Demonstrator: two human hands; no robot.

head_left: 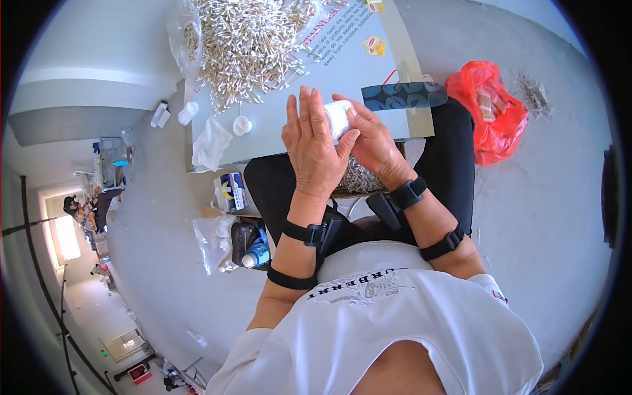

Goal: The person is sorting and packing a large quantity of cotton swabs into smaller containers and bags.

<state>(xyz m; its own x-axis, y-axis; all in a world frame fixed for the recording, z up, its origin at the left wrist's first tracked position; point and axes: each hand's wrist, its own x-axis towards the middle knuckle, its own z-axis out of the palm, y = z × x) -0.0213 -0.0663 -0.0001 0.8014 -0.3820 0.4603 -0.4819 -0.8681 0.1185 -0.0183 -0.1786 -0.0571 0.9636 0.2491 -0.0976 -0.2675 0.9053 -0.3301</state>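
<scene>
My right hand (376, 139) is closed round a small white cylindrical container (338, 118), with the thumb on its near side. Against its left side lies my left hand (313, 148), fingers stretched out and the back of the hand facing up. Both hands are above the near edge of a table (283, 141). Beyond them is a big loose heap of cotton swabs (243, 49), partly inside a clear plastic bag (186, 39). Left of my hands stands a small round white tub (242, 125), beside a crumpled white sheet (210, 145).
A dark translucent strip (403, 96) lies at the table's right edge. On the floor at right sits a red plastic bag (487, 131) with packages inside. An open box of swabs (359, 179) is between my legs. At left are a bottle (255, 255) and a small box (230, 191).
</scene>
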